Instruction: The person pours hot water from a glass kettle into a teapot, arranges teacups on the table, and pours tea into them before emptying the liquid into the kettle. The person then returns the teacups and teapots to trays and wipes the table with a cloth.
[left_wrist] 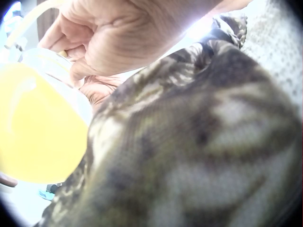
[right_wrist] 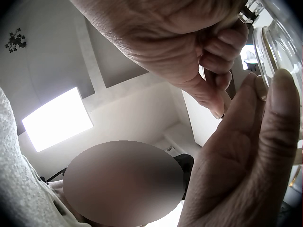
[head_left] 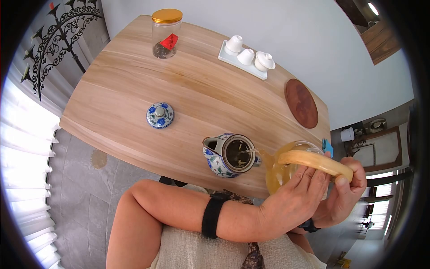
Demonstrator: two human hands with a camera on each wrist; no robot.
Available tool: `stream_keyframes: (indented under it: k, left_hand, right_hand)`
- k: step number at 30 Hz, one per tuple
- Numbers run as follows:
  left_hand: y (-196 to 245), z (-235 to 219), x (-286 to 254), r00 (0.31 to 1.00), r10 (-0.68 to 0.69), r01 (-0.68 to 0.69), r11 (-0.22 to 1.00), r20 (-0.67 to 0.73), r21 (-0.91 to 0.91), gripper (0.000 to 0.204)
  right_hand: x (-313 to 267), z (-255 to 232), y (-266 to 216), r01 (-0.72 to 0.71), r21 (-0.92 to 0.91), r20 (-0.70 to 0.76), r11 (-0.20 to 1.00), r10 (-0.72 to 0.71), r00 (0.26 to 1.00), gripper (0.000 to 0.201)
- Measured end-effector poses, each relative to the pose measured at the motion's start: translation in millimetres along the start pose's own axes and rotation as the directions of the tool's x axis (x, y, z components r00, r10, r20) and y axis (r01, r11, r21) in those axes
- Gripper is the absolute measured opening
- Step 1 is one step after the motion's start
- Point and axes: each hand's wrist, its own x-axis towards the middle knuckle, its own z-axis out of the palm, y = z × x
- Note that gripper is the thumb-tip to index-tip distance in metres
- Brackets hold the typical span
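Note:
In the head view my right hand [head_left: 345,193] grips the lower end of the pale arched handle [head_left: 318,162] of a glass pot [head_left: 274,177] of yellow liquid. The pot tilts, and a thin stream runs from its spout into the lidless blue-and-white teapot [head_left: 219,163]. Under the handle, the straight fingers of my left hand [head_left: 291,204] lie against the pot's top. The left wrist view shows the yellow liquid in the pot [left_wrist: 38,127] beside a hand. Two hands meet at the clear glass [right_wrist: 270,52] in the right wrist view.
The blue-and-white lid [head_left: 160,115] lies left of the teapot. Behind are a gold-capped jar [head_left: 165,36], a white tray [head_left: 228,58] with white cups and a lidded bowl, and a round brown board [head_left: 301,104]. Patterned fabric [left_wrist: 189,142] fills much of the left wrist view.

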Motion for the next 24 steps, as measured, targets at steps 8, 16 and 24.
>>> stream_keyframes:
  k: [8,16,24]
  left_hand:
    - [-0.5,-0.3,-0.1,1.000,0.005,-0.005,1.000,0.009,0.008,0.047]
    - [-0.5,-0.7,-0.3,1.000,0.013,-0.013,1.000,0.019,0.006,0.047]
    - [-0.8,-1.3,0.1,0.999,0.015,-0.016,1.000,0.028,0.017,0.047]
  right_hand:
    - [-0.2,0.8,0.4,0.004,0.002,0.004,1.000,-0.004,1.000,0.032]
    - [-0.1,2.4,-0.2,0.005,0.016,0.003,1.000,-0.005,1.000,0.032]
    - [0.1,1.5,0.2,0.005,0.026,0.016,1.000,-0.006,1.000,0.032]
